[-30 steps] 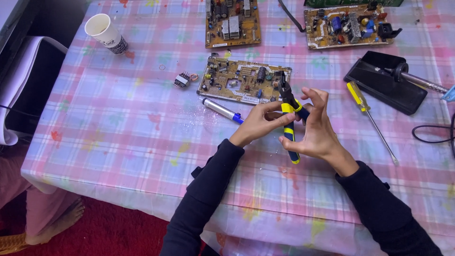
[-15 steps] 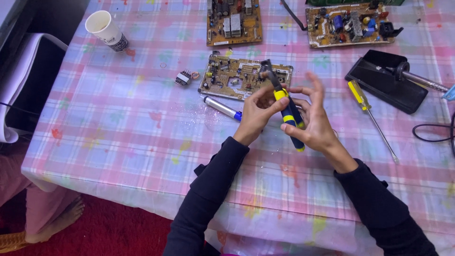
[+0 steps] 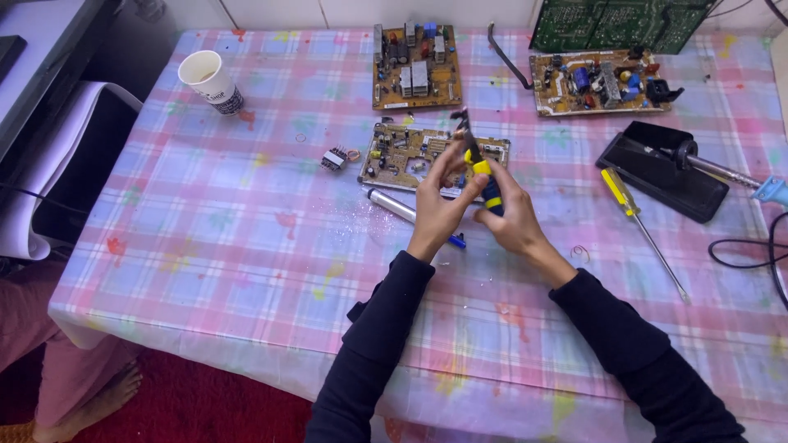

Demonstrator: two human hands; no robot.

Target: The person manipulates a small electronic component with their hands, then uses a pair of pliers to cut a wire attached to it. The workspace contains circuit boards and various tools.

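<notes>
Centre of frame, nearest: left hand [image 3: 435, 212] and right hand [image 3: 510, 221], black sleeves, both closed around blue-and-yellow-handled pliers [image 3: 480, 174]; pliers held tilted above pink-and-blue checked tabletop [image 3: 205, 246], dark tip pointing up-left. Just beyond hands: silver pen-shaped tool with blue tip [image 3: 406, 212] lying flat. Behind it, tan circuit board [image 3: 406, 156]. Right: yellow-handled screwdriver [image 3: 640, 226], black soldering-iron stand [image 3: 661, 168]. Upper left: white paper cup [image 3: 210, 80].
</notes>
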